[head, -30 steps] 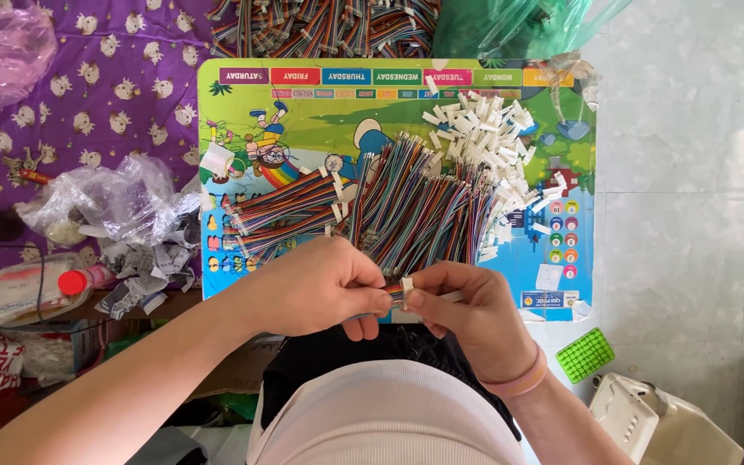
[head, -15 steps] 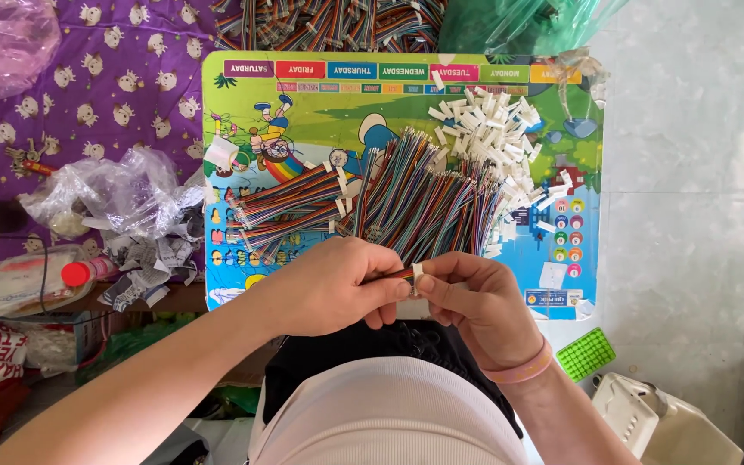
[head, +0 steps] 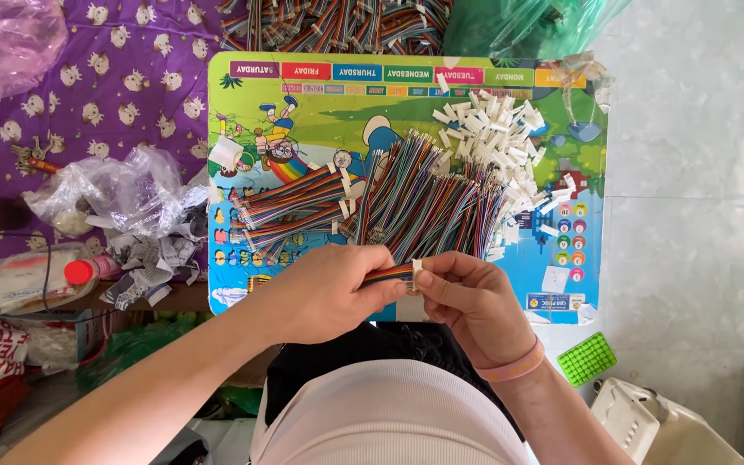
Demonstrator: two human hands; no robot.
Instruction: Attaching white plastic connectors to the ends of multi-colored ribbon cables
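My left hand [head: 325, 293] grips a short multicoloured ribbon cable [head: 389, 275] near its end. My right hand [head: 467, 297] pinches a small white plastic connector [head: 417, 271] at the cable's tip. Both hands hover over the near edge of a colourful cartoon-printed board [head: 303, 112]. On the board lie a big heap of loose multicoloured cables [head: 428, 202], a smaller bunch of cables with connectors on them [head: 294, 207] and a pile of white connectors [head: 497, 129].
A purple patterned cloth [head: 131, 86] lies at the left with crumpled clear plastic bags [head: 122, 194], an orange-capped bottle [head: 88, 269] and more cables [head: 337, 21] at the top. A green bag [head: 527, 21] sits top right. A green grid piece [head: 586, 358] lies on the tiled floor.
The hands have shifted slightly to the right and the white connector now sits at the cable's tip between my right fingers.
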